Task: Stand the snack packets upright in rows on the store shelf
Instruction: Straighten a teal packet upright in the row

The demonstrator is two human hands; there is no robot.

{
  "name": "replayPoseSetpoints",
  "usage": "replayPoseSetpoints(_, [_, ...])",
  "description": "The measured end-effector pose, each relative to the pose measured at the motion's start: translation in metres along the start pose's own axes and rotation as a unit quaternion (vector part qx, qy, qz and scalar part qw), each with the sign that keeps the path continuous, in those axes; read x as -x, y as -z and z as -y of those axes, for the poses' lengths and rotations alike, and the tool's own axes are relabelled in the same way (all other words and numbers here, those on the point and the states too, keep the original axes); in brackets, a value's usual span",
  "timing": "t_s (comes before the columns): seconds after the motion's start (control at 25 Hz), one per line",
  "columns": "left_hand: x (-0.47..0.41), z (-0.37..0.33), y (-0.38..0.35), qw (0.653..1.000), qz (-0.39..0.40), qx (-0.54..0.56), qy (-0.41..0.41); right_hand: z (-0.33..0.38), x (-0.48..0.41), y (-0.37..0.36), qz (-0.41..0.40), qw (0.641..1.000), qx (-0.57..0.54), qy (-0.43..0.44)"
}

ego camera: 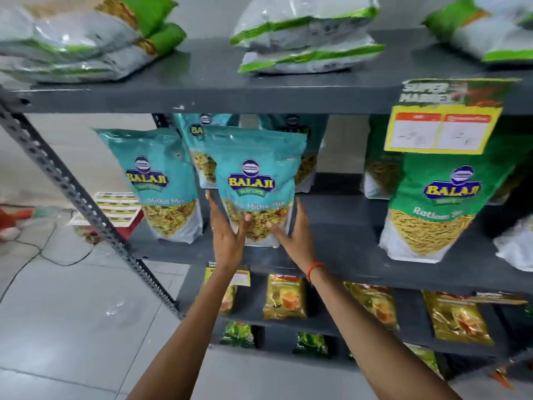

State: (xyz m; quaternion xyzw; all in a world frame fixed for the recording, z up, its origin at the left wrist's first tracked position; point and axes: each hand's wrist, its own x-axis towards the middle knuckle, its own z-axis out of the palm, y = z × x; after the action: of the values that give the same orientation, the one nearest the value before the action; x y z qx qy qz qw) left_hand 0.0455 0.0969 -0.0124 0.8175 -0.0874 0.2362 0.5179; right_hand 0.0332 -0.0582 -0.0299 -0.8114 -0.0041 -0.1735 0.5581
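The left hand (226,235) and the right hand (294,235) press flat against the lower sides of a teal plastic Balaji "Mitha Mix" snack packet (255,180), fingers spread and thumbs on its clear front window, so the pouch is clasped between the two palms. The right wrist wears a thin orange thread band (313,269). The held packet stands upright with its base at the front of the dark grey metal middle shelf (340,249). Just to its left stands a second teal Mitha Mix packet (158,183), apart from the first, and two more teal packets (202,145) stand behind in a back row. Further right on the same shelf a green Balaji Ratlami Sev packet (432,209) stands upright. A yellow price tag (438,131) hangs from the shelf above, where grey-and-green bags (305,36) lie flat in stacks.
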Motion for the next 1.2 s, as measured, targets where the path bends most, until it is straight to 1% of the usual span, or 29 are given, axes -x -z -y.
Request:
replayPoseSetpoints(0.12, [-0.002,0.037,0.005,0.985,0.122,0.047,0.114,-0.022,0.0,-0.012,0.055,0.993,-0.044,-0.093])
replayPoseSetpoints(0.16, [-0.003,0.046,0.004,0.976,0.157,0.052,0.141,-0.026,-0.001,-0.014,0.06,0.99,-0.063,-0.109])
replayPoseSetpoints(0.24, [-0.01,0.058,0.003,0.965,0.19,0.051,0.172,-0.03,-0.003,-0.013,0.064,0.988,-0.073,-0.12])
replayPoseSetpoints(0.36, [-0.012,0.058,-0.003,0.958,0.202,0.045,0.198,-0.033,-0.002,-0.003,0.063,0.987,-0.065,-0.13])
replayPoseSetpoints(0.48, [0.001,0.045,-0.021,0.96,0.209,0.024,0.186,-0.041,0.006,0.019,0.059,0.986,-0.075,-0.135])
replayPoseSetpoints(0.6, [0.009,0.037,-0.034,0.958,0.221,0.031,0.18,-0.046,0.013,0.036,0.059,0.984,-0.087,-0.141])
replayPoseSetpoints(1.2, [0.011,0.023,-0.036,0.947,0.239,0.044,0.212,-0.044,0.017,0.042,0.058,0.978,-0.126,-0.157])
